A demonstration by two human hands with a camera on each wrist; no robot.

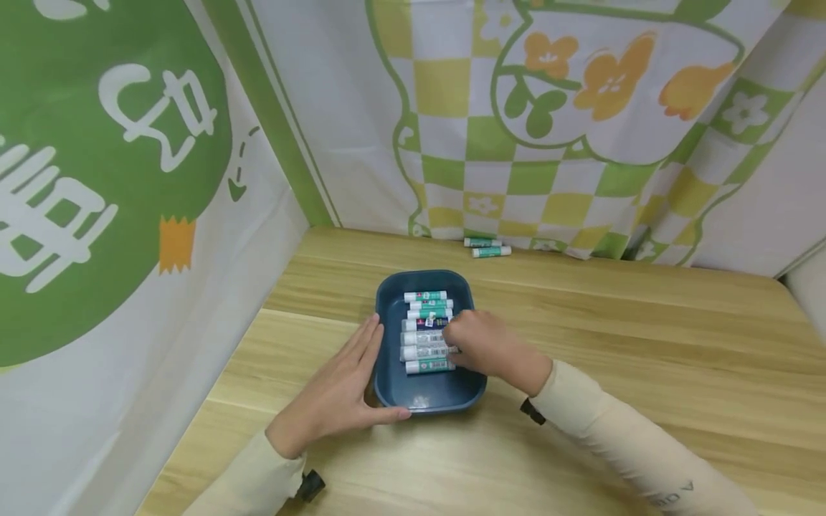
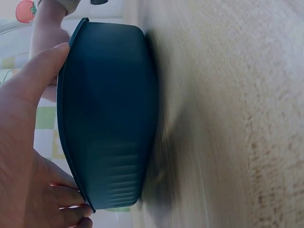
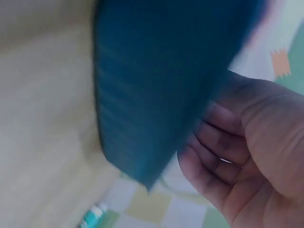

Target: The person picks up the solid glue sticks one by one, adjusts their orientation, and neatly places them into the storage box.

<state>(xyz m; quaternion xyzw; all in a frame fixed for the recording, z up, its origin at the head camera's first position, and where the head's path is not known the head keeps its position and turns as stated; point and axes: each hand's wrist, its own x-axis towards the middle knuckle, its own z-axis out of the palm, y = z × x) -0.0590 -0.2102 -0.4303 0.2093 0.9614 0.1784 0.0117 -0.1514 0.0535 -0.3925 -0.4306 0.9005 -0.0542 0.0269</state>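
Observation:
A dark blue plastic tray [image 1: 426, 398] stands on the wooden table, with several small glue sticks [image 1: 429, 367] lying side by side in a column inside it. My left hand [image 1: 342, 383] steadies the tray from the left, fingers straight along the rim and thumb at its near edge. In the left wrist view, the thumb and fingertips meet the tray's rim. Over the right rim reaches my right hand [image 1: 487, 345], its curled fingers and thumb pinching at the right ends of the white-labelled sticks. The tray's wall hides those fingertips in the right wrist view.
Two more glue sticks [image 1: 490, 251] lie at the table's back edge, against a checked, flowered cloth [image 1: 516, 172]. A white and green printed sheet [image 1: 258, 165] hangs on the left. Wooden tabletop [image 1: 645, 344] extends right of the tray.

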